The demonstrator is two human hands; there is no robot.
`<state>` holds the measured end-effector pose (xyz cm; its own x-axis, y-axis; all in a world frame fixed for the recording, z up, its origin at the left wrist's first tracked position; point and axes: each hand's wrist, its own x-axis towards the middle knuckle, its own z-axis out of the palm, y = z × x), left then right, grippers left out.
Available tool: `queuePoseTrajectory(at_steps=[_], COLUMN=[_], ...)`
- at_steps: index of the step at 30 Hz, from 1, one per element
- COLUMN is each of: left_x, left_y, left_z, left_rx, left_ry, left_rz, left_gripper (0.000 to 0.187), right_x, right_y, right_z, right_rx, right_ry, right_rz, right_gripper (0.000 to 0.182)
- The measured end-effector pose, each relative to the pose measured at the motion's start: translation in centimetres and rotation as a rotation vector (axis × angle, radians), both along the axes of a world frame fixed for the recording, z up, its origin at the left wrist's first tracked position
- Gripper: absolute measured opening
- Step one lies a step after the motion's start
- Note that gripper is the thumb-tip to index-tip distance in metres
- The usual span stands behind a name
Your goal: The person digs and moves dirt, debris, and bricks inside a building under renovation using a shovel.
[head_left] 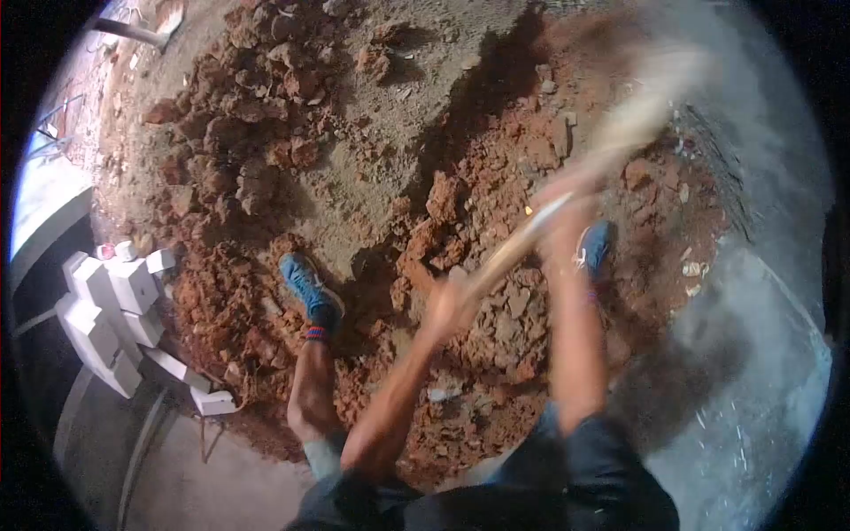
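Observation:
My left hand (450, 307) is wrapped round the lower end of a long-handled tool (506, 260) with a pale wooden shaft. Further up the shaft, my right hand (567, 205) is closed round it too, blurred by motion. The tool slants up to the right, and its far end is a pale smear, so I cannot tell what kind of head it has. Beneath it lies broken reddish soil (496, 327) in clods and lumps. My feet, in blue shoes, stand apart in this soil on either side of the hands.
Clods are heaped at the upper left beside a strip of greyer packed ground (381, 124) with a dark cut edge. White blocks (111, 301) are piled at the left. Smooth grey floor (753, 327) borders the soil at the right. A dark bar (128, 32) shows at the top left.

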<state>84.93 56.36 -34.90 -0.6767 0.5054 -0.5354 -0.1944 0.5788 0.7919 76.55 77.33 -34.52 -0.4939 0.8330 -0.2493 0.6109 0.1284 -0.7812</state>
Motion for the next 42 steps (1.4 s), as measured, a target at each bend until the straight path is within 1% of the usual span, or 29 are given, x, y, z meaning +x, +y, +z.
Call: queuePoseTrajectory(at_steps=[1,2,3,5,6,7,9,10,11,13,14,16,17,18,19,21,23,24,25,26,27,29,31,32,33,35,37,39,42], left_x=[5.8,11.7,8.8,9.2,8.7,5.2,0.3,-1.0,-4.2,-3.7,-2.5,4.2,7.2,8.4,8.9,9.9,7.5,9.8,4.9,5.6,7.4,8.9,7.0,8.3,10.1,7.6,5.5,5.8,9.5], left_y=[-5.0,-10.1,-11.3,-7.0,-5.9,-4.1,-1.8,-1.3,-0.3,-0.4,-1.2,-5.4,-8.9,-11.9,-13.8,-14.6,-14.0,-13.2,-10.9,-12.2,-13.4,-14.6,-11.9,-11.3,-11.5,-10.8,-11.8,-12.3,-9.9], left_z=[1.8,3.6,4.5,6.5,9.1,8.8,9.1,10.6,11.7,9.4,8.4,5.5,5.3,5.0,5.1,6.6,8.3,5.1,6.0,4.1,3.0,8.1,8.9,7.9,7.0,8.2,9.3,10.9,13.3], left_rx=[-0.050,-0.103,-0.554,-0.434,-0.504,-0.549,-0.421,-0.332,-0.262,0.120,0.285,0.334,0.219,0.336,0.313,0.255,-0.062,-0.168,-0.309,-0.214,-0.118,-0.029,0.010,0.040,0.029,-0.026,0.019,-0.005,0.020], left_ry=[-0.197,-0.362,-0.788,-0.614,-0.699,-0.700,-0.589,-0.561,-0.791,-1.243,-1.338,-1.418,-1.358,-1.174,-0.795,-0.501,-1.192,-0.848,-0.822,-0.789,-0.787,-1.175,-0.815,-0.491,-0.521,-1.160,-1.239,-1.226,-0.997], left_rz=[0.175,0.364,0.213,0.325,0.254,0.223,0.351,0.418,0.405,0.759,0.824,0.704,0.607,0.577,0.420,0.284,0.445,0.296,0.206,0.281,0.360,0.480,0.595,0.381,0.380,0.595,0.700,0.648,0.684], left_gripper=[0.038,0.042,0.037,0.038,0.039,0.039,0.040,0.041,0.033,0.022,0.018,0.040,0.043,0.046,0.046,0.046,0.045,0.038,0.035,0.034,0.033,0.029,0.029,0.031,0.031,0.032,0.035,0.034,0.029], right_x=[3.9,6.4,6.0,6.1,3.2,0.3,-0.4,-2.6,-3.7,-1.3,-0.2,3.7,5.7,5.7,5.3,9.2,9.8,10.1,7.0,5.6,5.8,12.9,10.1,8.1,8.0,6.7,4.8,5.5,6.3], right_y=[-5.3,-11.5,-12.6,-11.5,-9.6,-8.7,-8.6,-7.5,-6.6,-5.5,-6.4,-9.3,-11.9,-13.7,-13.7,-14.7,-13.5,-12.3,-11.9,-12.3,-12.2,-14.1,-12.8,-12.0,-11.7,-11.4,-12.8,-13.0,-12.5], right_z=[-7.2,-10.3,-11.1,-10.0,-8.5,-9.3,-11.4,-9.5,-7.4,-12.9,-13.1,-11.0,-10.3,-7.7,-7.8,-6.1,-6.7,-9.4,-10.6,-11.2,-11.2,-8.6,-10.4,-10.9,-10.4,-8.8,-7.9,-6.9,-5.2], right_rx=[-0.223,-0.580,-0.840,-1.222,-1.127,-1.093,-1.024,-0.997,-1.111,-1.231,-1.214,-1.110,-1.022,-1.095,-1.071,-1.326,-1.368,-1.308,-1.303,-1.220,-1.131,-1.157,-1.115,-1.076,-1.082,-1.290,-1.175,-1.247,-1.169], right_ry=[-0.293,-0.342,-0.359,-0.443,-0.683,-0.636,-0.517,-0.678,-0.678,-0.544,-0.537,-0.425,-0.591,-0.477,-0.449,-0.310,-0.282,-0.413,-0.359,-0.398,-0.469,-0.588,-0.577,-0.565,-0.591,-0.568,-0.620,-0.589,-0.655], right_rz=[0.037,0.024,0.031,-0.032,0.151,0.206,0.060,0.141,0.153,0.134,0.064,-0.001,-0.117,-0.091,-0.081,-0.190,-0.212,-0.285,-0.235,-0.199,-0.176,-0.165,-0.073,-0.082,-0.100,-0.195,-0.107,-0.137,0.012], right_gripper=[0.042,0.039,0.034,0.024,0.018,0.018,0.010,0.012,0.011,0.008,0.010,0.017,0.018,0.018,0.018,0.010,0.009,0.013,0.013,0.014,0.016,0.017,0.017,0.015,0.015,0.007,0.009,0.009,0.007])
